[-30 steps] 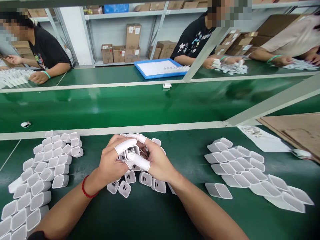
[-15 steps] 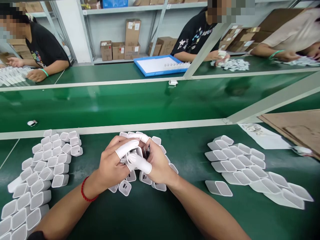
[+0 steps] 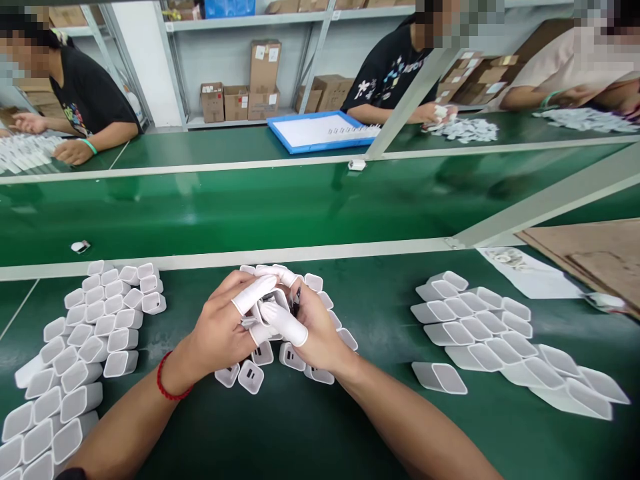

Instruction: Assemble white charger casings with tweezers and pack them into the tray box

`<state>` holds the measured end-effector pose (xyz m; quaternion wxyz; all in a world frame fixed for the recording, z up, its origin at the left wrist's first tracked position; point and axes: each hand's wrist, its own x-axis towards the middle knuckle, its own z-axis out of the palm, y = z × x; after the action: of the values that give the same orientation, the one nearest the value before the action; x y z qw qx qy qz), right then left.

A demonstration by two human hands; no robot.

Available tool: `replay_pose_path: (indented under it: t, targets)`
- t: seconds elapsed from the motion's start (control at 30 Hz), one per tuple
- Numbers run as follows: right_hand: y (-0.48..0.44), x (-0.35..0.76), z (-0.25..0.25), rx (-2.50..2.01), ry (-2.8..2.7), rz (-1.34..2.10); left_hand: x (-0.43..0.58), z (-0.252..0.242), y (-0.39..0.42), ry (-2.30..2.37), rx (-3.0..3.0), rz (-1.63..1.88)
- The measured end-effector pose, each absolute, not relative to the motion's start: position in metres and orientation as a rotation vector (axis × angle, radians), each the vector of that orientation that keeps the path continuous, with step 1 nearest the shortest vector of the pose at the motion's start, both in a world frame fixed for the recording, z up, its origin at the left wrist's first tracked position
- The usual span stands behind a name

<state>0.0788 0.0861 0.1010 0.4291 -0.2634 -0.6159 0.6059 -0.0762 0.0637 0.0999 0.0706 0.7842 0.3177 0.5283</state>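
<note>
Casing [image 3: 255, 313] in hand: its rim shows clearer than a second ago, so handling seems unfinished.
Above the counter [image 3: 380, 300], near its far edge, left fingers [image 3: 254, 295] and right fingers [image 3: 285, 323] curl closely around it, right thumb seemingly across its opening.

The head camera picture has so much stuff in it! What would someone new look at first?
Probably the left hand and right hand in the middle, with white covers on some fingers, close together around a small white case. The red bracelet on the left wrist stands out too. Then come the white cases on the green table, grouped at both sides.
</note>
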Motion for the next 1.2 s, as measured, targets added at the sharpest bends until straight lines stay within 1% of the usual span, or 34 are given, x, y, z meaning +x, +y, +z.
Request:
replay_pose_path:
  t: [0.17,0.37,0.57,0.87,1.03,1.2]
  targets:
    - [0.085,0.077,0.101,-0.715,-1.483,1.571,-0.073,0.099,0.062,0.989,2.328,1.577]
    - [0.086,0.076,0.102,-0.738,-1.469,1.560,-0.071,0.096,0.063,0.977,2.361,1.627]
    - [0.087,0.079,0.108,-0.770,-1.506,1.576,-0.070,0.095,0.063,1.070,2.140,1.694]
    - [0.087,0.070,0.102,-0.812,-1.403,1.529,-0.069,0.089,0.063,1.017,2.264,1.658]
    - [0.093,0.071,0.103,-0.784,-1.375,1.648,-0.069,0.088,0.066,1.150,2.114,1.655]
    - [0.100,0.080,0.109,-0.881,-1.499,1.629,-0.074,0.084,0.067,1.207,1.855,1.565]
